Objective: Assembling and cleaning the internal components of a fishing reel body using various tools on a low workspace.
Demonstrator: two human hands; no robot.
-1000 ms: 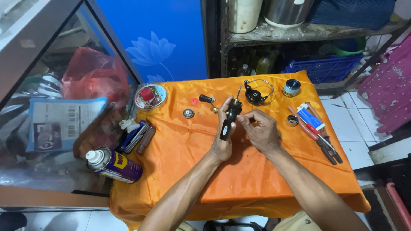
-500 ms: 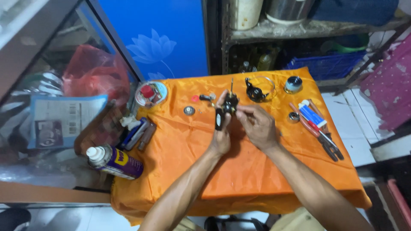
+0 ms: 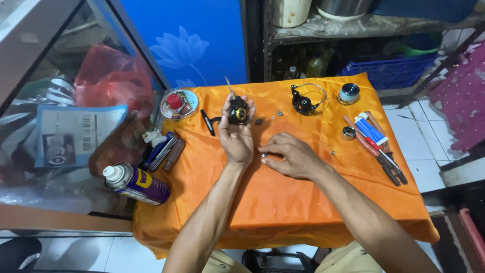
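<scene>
Orange cloth (image 3: 303,202): left hand (image 3: 236,136) grips black reel body (image 3: 237,112); right hand (image 3: 293,157), beside it, pinches small part (image 3: 263,154).

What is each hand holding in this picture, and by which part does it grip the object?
The left hand grips a small black-and-gold fishing reel by its body, held upright. The right hand pinches a tiny metal part between its fingertips on the orange cloth.

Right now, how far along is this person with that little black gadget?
Partway, apparently. Already apart: a black wire-loop part, a round cap and small bits lie on the orange cloth. In hand: the left hand holds the black body; the right hand pinches a tiny piece. Those loose parts remain off.
</scene>
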